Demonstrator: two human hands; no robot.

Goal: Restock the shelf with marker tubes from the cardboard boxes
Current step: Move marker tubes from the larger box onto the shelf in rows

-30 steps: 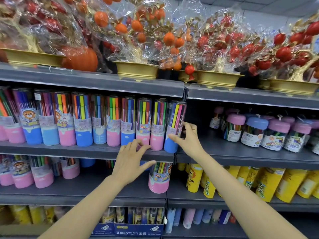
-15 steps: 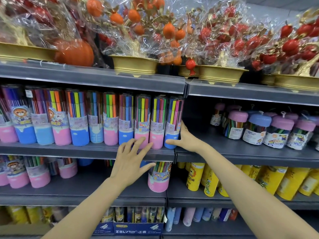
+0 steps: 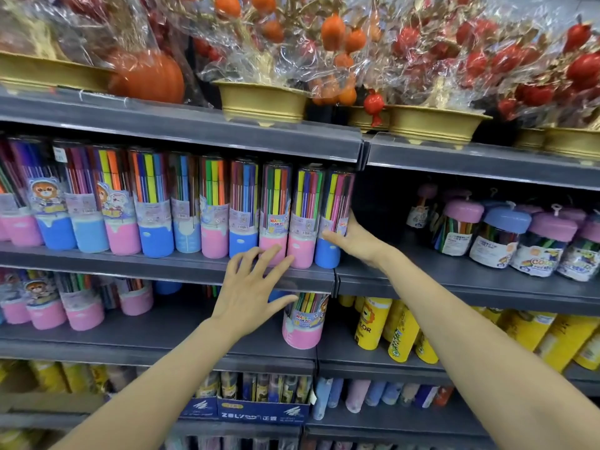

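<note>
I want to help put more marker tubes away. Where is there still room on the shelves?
The lower shelf is bare between the pink tubs on its left and the lone pink-based tube. The upper row is crowded, tube against tube, up to the blue-based end tube.

Tubes (image 3: 181,209) ranged along shelf (image 3: 162,266); end tube (image 3: 334,219) at right. Jars (image 3: 506,235) set further right. Pots (image 3: 263,100) placed on shelf above.
</note>
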